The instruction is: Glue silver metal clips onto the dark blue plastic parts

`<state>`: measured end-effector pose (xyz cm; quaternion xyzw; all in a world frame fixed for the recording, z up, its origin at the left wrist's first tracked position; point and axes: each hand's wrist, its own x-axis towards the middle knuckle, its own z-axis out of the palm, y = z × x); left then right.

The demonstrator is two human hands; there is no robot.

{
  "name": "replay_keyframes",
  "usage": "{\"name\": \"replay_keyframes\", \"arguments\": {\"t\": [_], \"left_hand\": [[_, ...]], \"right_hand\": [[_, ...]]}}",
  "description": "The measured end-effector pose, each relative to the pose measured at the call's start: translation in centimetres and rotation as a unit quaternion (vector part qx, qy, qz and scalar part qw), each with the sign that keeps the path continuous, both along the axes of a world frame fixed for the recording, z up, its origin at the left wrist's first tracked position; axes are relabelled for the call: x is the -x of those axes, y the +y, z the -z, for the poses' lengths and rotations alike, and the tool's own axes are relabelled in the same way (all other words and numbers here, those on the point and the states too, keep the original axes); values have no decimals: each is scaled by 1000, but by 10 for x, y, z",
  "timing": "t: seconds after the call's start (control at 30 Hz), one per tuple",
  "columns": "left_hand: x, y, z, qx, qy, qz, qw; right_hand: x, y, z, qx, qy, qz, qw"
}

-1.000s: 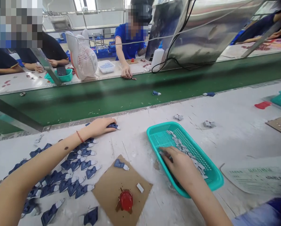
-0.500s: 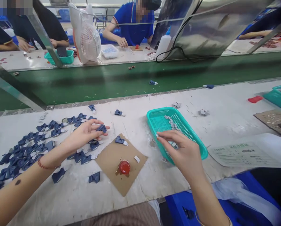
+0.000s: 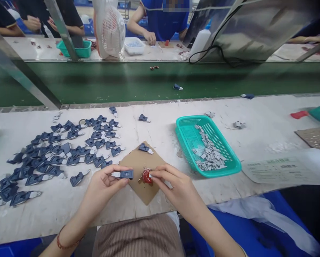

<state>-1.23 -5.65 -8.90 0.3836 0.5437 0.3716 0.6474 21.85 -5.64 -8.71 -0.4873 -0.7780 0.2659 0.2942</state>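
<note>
Between the thumb and fingers of my left hand (image 3: 110, 180) is a dark blue part (image 3: 127, 174) with a light tip pointing left. My right hand (image 3: 168, 178) pinches a small white piece (image 3: 150, 174) at the red cap (image 3: 147, 176), which sits on a brown cardboard square (image 3: 146, 196) among amber liquid. Another blue part (image 3: 145, 148) lies on the cardboard's far corner. Many blue parts (image 3: 74, 151) are spread on the table to the left. Right of the cardboard, a green basket (image 3: 233, 166) holds small grey-white pieces (image 3: 210, 157).
A printed paper (image 3: 280, 169) lies at the right, with a red object (image 3: 299, 114) behind it. Beyond the table runs a green belt (image 3: 117, 84) with a few parts on it. Across it, people work near a white bottle (image 3: 200, 43) and a bagged item (image 3: 110, 32).
My right hand has moved from the basket to the red cap with the small white piece. My left hand has brought its blue part beside the cap. The view has shifted.
</note>
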Motion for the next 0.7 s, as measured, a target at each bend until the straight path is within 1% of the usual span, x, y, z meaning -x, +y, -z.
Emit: {"name": "replay_keyframes", "arguments": {"t": [0.13, 0.27, 0.4, 0.6, 0.7], "left_hand": [[-5, -7, 4, -19, -28, -26, 999], [-4, -9, 9, -16, -25, -53, 998], [-6, -13, 14, 0, -41, -37, 998], [-16, -16, 15, 35, -133, -43, 990], [-20, -16, 17, 27, -131, -44, 990]], "right_hand": [[1, 0, 1, 5, -43, -5, 999], [3, 1, 0, 7, -41, -11, 999], [4, 2, 0, 13, -36, -14, 999], [4, 1, -3, 37, -43, -14, 998], [4, 1, -4, 47, -48, -20, 998]]}}
